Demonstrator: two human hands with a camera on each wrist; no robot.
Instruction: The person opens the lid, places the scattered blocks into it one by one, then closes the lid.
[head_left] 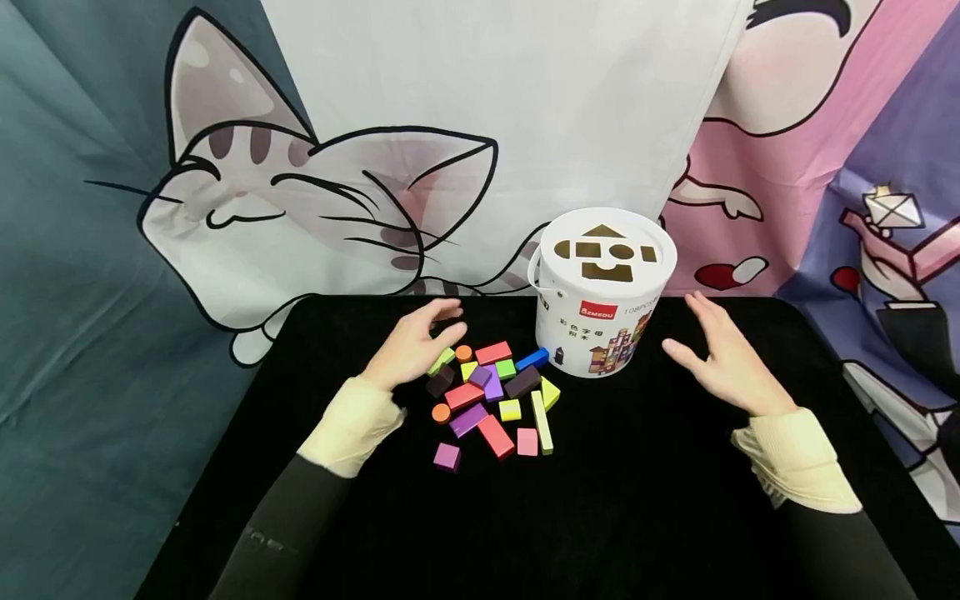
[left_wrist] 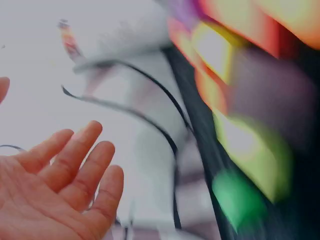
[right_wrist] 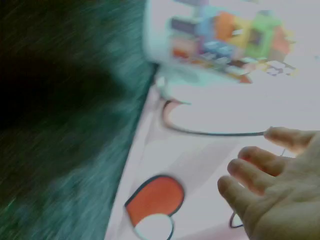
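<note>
Coloured toy blocks lie in a loose pile, among them a red block (head_left: 496,437), a dark block (head_left: 522,382) and a pale yellow long block (head_left: 542,422). At the pile's upper left my left hand (head_left: 411,343) hovers with relaxed fingers, near a lime green block (head_left: 441,361). The left wrist view shows that palm (left_wrist: 55,190) with nothing in it. A white bucket (head_left: 592,333) with shape cut-outs in its lid (head_left: 607,221) stands behind the pile. To its right is my right hand (head_left: 723,358), fingers spread, apart from the bucket and holding nothing.
Black cloth (head_left: 600,517) covers the table. A cartoon-printed curtain (head_left: 450,67) hangs close behind it, with more printed cloth (head_left: 795,192) on the right. The bucket's handle (head_left: 534,271) hangs on its left side. A single purple cube (head_left: 447,457) lies nearest the front.
</note>
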